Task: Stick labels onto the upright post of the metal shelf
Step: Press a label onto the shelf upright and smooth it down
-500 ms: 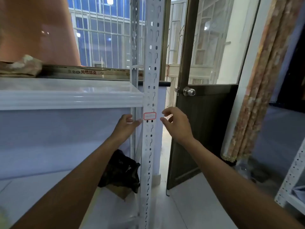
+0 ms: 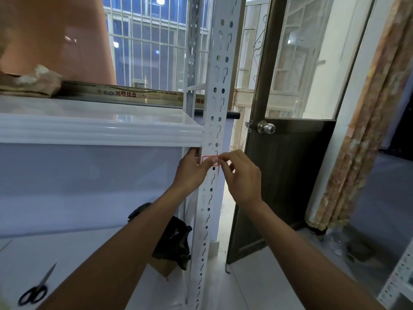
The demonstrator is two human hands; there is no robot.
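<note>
Head view: both hands have closed in on the upright post (image 2: pixel 210 198), where half a second ago they hovered apart on either side of it. The left hand (image 2: pixel 190 173) now lays straight fingers across the red-bordered label (image 2: pixel 206 158), stuck on the post just below the shelf board (image 2: pixel 100 130), hiding most of it, while the right hand (image 2: pixel 242 177) pinches the label's right edge between thumb and forefinger. Left of the post's lower part sit a black bag (image 2: pixel 174 240) and, farther left, scissors (image 2: pixel 35 294); right of the post stands a dark door (image 2: pixel 290 186).
</note>
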